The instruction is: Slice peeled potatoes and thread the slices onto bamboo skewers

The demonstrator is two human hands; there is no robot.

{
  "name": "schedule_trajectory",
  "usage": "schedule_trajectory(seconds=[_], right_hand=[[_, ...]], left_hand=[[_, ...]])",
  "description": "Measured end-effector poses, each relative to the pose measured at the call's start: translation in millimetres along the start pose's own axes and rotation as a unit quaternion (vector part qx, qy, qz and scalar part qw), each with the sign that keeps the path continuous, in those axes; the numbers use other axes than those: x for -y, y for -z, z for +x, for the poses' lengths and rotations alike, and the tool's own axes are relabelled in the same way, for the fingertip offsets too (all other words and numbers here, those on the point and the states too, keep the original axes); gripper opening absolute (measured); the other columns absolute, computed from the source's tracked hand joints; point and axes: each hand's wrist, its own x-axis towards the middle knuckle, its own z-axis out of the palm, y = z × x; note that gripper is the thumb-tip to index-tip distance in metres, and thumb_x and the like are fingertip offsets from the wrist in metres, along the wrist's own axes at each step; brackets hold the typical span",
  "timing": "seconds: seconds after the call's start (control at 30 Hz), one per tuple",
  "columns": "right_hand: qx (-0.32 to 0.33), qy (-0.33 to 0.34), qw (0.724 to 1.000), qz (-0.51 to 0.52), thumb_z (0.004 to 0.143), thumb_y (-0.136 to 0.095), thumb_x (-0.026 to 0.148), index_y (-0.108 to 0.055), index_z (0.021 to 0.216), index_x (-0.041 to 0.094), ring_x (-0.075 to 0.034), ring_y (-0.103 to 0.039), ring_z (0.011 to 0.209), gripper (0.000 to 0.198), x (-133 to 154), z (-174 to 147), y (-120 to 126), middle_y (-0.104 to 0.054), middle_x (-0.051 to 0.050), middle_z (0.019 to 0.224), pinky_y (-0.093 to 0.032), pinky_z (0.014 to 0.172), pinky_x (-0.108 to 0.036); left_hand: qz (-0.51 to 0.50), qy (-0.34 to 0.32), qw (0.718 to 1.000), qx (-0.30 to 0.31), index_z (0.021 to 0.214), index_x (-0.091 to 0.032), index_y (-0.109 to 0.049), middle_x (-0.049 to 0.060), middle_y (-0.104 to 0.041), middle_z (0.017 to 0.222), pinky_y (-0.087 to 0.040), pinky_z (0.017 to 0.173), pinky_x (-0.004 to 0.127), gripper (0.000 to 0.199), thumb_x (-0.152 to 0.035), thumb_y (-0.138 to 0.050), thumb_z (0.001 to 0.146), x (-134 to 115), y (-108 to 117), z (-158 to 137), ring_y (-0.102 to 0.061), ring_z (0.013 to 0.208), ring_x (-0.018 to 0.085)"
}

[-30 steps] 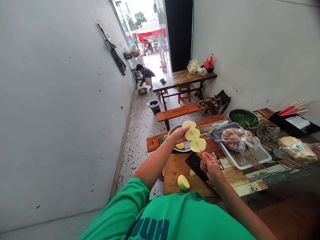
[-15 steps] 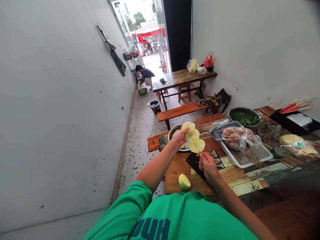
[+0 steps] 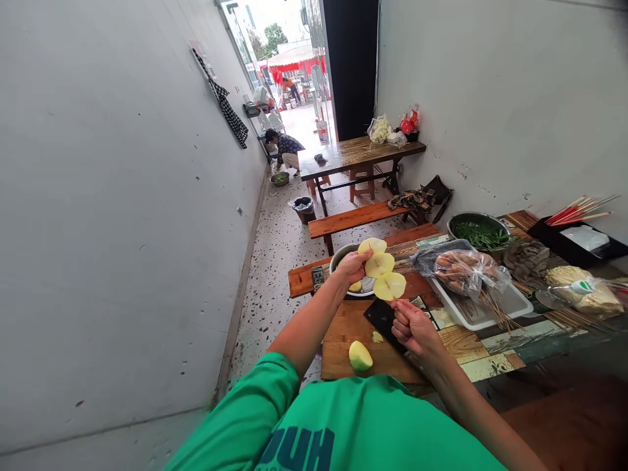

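Observation:
Three thin pale-yellow potato slices are threaded in a row on a thin wooden skewer. My right hand is closed around the skewer's near end, just below the lowest slice. My left hand pinches the potato slices at the far end of the row, by their left edge. Beneath my hands lies a wooden cutting board with a cut piece of potato, a small potato scrap and a dark, wide blade. A metal bowl holding yellow pieces stands behind my left hand, partly hidden.
Right of the board, a white tray holds skewers and a bag of brown food. Beyond are a bowl of greens, a cloth and a black box with red-tipped sticks. A person crouches near the doorway.
The skewered slices and both hands have shifted very slightly to the right. The grip of each hand looks the same, and the potato piece stays on the board.

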Motion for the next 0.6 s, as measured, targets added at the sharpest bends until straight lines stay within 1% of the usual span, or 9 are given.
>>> schedule_trajectory(seconds=[0.03,0.1,0.13,0.2,0.33,0.43,0.53,0.6], right_hand=[[0.013,-0.024,0.999,0.037,0.078,-0.062,0.052,-0.055,0.078,0.020,-0.006,-0.017,0.035,0.033,2,-1,-2,-0.023,0.012,0.042,-0.021,0.035,-0.022],[0.023,-0.070,0.991,0.116,0.071,-0.070,0.051,-0.054,0.078,0.020,-0.004,-0.014,0.034,0.036,6,-1,-7,-0.020,0.014,0.042,-0.016,0.033,-0.019],[0.019,-0.084,0.986,0.143,0.067,-0.073,0.050,-0.053,0.077,0.019,-0.003,-0.014,0.034,0.038,7,0,-10,-0.021,0.014,0.042,-0.014,0.033,-0.019],[0.010,-0.093,0.982,0.163,0.062,-0.077,0.050,-0.053,0.077,0.019,-0.002,-0.014,0.034,0.042,9,0,-15,-0.022,0.015,0.041,-0.012,0.032,-0.018],[0.025,-0.103,0.981,0.165,0.060,-0.077,0.052,-0.053,0.077,0.018,-0.001,-0.013,0.034,0.044,10,1,-19,-0.022,0.015,0.041,-0.010,0.032,-0.017],[0.025,-0.096,0.986,0.135,0.061,-0.075,0.053,-0.054,0.079,0.018,-0.002,-0.015,0.034,0.045,12,3,-18,-0.024,0.015,0.043,-0.011,0.033,-0.018],[0.028,-0.097,0.989,0.107,0.060,-0.074,0.054,-0.054,0.081,0.018,-0.002,-0.016,0.035,0.046,13,5,-16,-0.026,0.015,0.044,-0.011,0.034,-0.018],[0.029,-0.099,0.990,0.096,0.059,-0.074,0.055,-0.054,0.081,0.018,-0.002,-0.017,0.035,0.047,13,7,-15,-0.026,0.014,0.044,-0.012,0.034,-0.018]], left_hand=[[0.003,0.001,1.000,0.000,0.087,-0.008,-0.066,0.007,-0.070,0.079,-0.058,0.072,0.032,0.016,-0.014,-0.075,0.075,-1,1,0,-0.066,0.066,0.016],[0.007,-0.010,1.000,-0.010,0.086,-0.009,-0.066,0.006,-0.069,0.077,-0.058,0.071,0.032,0.016,-0.014,-0.075,0.075,-1,2,1,-0.065,0.064,0.015],[0.007,-0.017,1.000,-0.016,0.086,-0.009,-0.066,0.005,-0.069,0.077,-0.058,0.070,0.032,0.015,-0.014,-0.075,0.075,-1,3,1,-0.065,0.064,0.014],[0.008,-0.027,0.999,-0.026,0.085,-0.009,-0.066,0.005,-0.069,0.077,-0.057,0.068,0.031,0.015,-0.014,-0.076,0.074,0,3,2,-0.065,0.063,0.014],[0.014,-0.043,0.998,-0.041,0.083,-0.009,-0.067,0.006,-0.069,0.077,-0.056,0.066,0.030,0.015,-0.012,-0.076,0.072,1,4,3,-0.063,0.061,0.014],[0.003,-0.058,0.997,-0.044,0.082,-0.009,-0.067,0.005,-0.069,0.077,-0.055,0.066,0.031,0.014,-0.011,-0.075,0.072,2,5,4,-0.063,0.062,0.015],[-0.002,-0.080,0.995,-0.063,0.083,-0.010,-0.066,0.004,-0.068,0.075,-0.055,0.065,0.030,0.016,-0.011,-0.076,0.070,3,5,6,-0.062,0.061,0.014],[-0.001,-0.083,0.994,-0.070,0.083,-0.010,-0.066,0.004,-0.068,0.074,-0.055,0.065,0.030,0.017,-0.012,-0.076,0.069,3,4,8,-0.062,0.060,0.014]])
